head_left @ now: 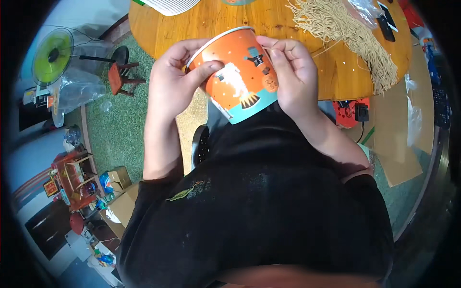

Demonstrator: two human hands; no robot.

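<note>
An orange paper tub [225, 79] with a teal base band and dark cartoon figures is tilted above my lap, at the near edge of the wooden table. My left hand [175, 79] is closed on its left side, thumb on the printed wall and fingers around behind the rim. At the right side of the rim, my right hand [294, 72] pinches a thin tan cord, with thumb and forefinger pressed together. The cord [329, 48] runs off to the right over the table. Whether it passes through the tub's wall cannot be seen.
Across the right of the round table [331, 77] lies a heap of tan cords [345, 36]. Beside it are a clear plastic bag and a dark phone [387, 17]. White stacked tubs [173, 4] stand at the far edge. A green fan [53, 55] and a small stool [122, 78] are left.
</note>
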